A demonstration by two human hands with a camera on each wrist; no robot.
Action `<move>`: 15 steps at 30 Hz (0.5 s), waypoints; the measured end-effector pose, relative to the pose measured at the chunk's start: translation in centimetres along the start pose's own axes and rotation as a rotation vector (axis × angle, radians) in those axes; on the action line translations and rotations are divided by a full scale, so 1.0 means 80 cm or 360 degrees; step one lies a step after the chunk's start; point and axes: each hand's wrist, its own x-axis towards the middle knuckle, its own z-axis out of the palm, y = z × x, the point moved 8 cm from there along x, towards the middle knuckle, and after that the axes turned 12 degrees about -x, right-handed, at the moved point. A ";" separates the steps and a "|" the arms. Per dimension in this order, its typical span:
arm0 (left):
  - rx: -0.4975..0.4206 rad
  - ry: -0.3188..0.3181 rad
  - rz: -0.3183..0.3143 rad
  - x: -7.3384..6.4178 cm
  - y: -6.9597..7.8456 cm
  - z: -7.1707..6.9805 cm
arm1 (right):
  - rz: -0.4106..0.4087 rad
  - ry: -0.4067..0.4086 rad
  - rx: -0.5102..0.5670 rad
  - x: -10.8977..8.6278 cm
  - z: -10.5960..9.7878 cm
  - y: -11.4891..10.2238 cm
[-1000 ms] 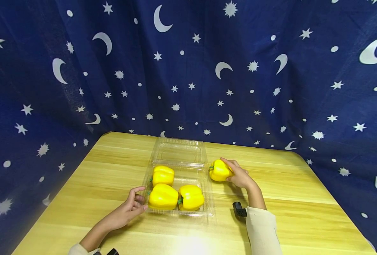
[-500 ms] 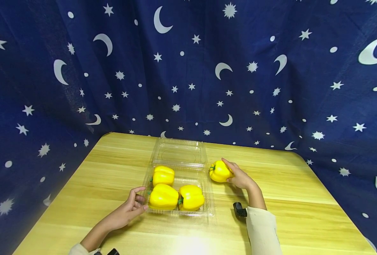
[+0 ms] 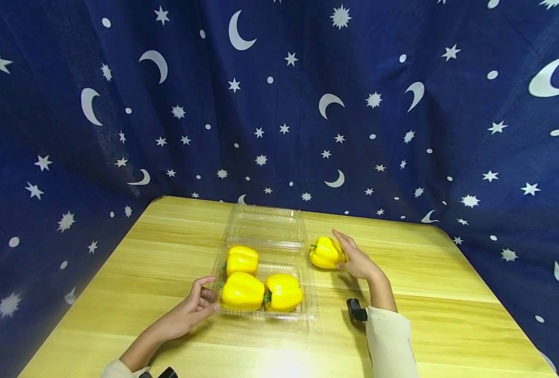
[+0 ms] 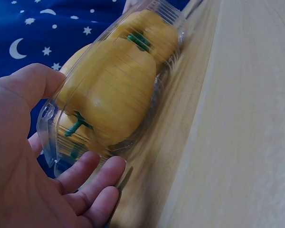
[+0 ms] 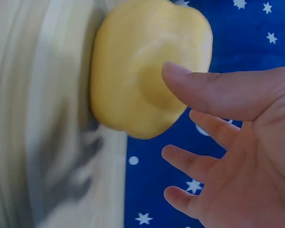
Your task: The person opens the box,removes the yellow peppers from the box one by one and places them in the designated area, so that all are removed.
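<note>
In the head view my right hand (image 3: pixel 359 260) is beside a yellow bell pepper (image 3: pixel 325 253) that rests on the table, right of the clear container. Its fingers are spread; in the right wrist view the thumb (image 5: pixel 199 90) overlaps the pepper (image 5: pixel 133 95), and whether it touches is unclear. My left hand (image 3: pixel 189 311) lies at the left side of the open clear plastic clamshell container (image 3: pixel 312 294), thumb at its rim and fingers loosely bent. Inside are three yellow bell peppers: one at back left (image 3: pixel 242 261), one at front left (image 3: pixel 242 292), one at front right (image 3: pixel 283 293).
The container's hinged lid (image 3: pixel 266 224) lies flat behind its tray. A wooden table (image 3: pixel 431 294) is underneath. A dark blue curtain (image 3: pixel 289 105) with moons and stars hangs along the table's back and sides.
My right hand's fingers have loosened around the pepper, the forefinger lifting off its top and the hand shifting slightly right. The left hand and container have not moved.
</note>
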 end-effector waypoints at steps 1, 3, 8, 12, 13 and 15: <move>-0.0003 0.0000 0.0000 0.000 -0.001 0.000 | 0.0003 0.0005 -0.0010 -0.001 -0.002 -0.003; -0.0011 0.0003 -0.0003 0.000 -0.002 -0.001 | -0.0004 0.0020 -0.0050 -0.002 -0.005 -0.010; -0.0020 0.0006 -0.0005 0.000 -0.002 -0.002 | -0.0015 0.0048 -0.0125 -0.006 -0.014 -0.032; -0.0018 0.0010 0.0002 0.000 -0.002 -0.002 | -0.0066 0.0060 -0.0137 -0.009 -0.016 -0.052; -0.0016 0.0010 0.0003 0.000 -0.002 -0.002 | -0.0085 0.0058 -0.0137 -0.010 -0.016 -0.058; -0.0010 0.0009 0.0006 0.000 -0.002 -0.001 | -0.0132 0.0049 -0.0131 -0.011 -0.015 -0.069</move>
